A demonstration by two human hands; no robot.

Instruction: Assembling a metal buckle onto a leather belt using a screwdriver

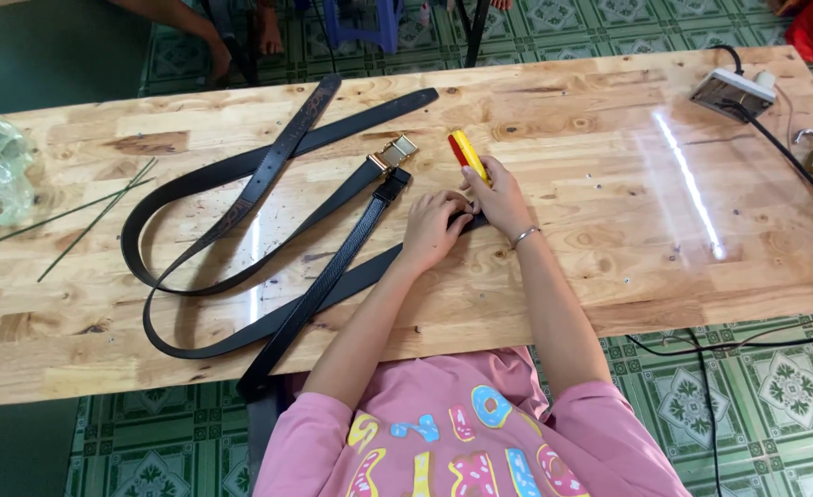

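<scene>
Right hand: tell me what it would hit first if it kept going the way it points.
The right hand points away from the person, gripping a red-and-yellow tool. Beyond the tool's tip lies bare wooden table up to the far edge, so the way looks free, though height is unclear.

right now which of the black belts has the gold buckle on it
The smooth black belt looping across the table's left half: it ends in the gold buckle. The tooled belt and the textured belt under the hands show none.
</scene>
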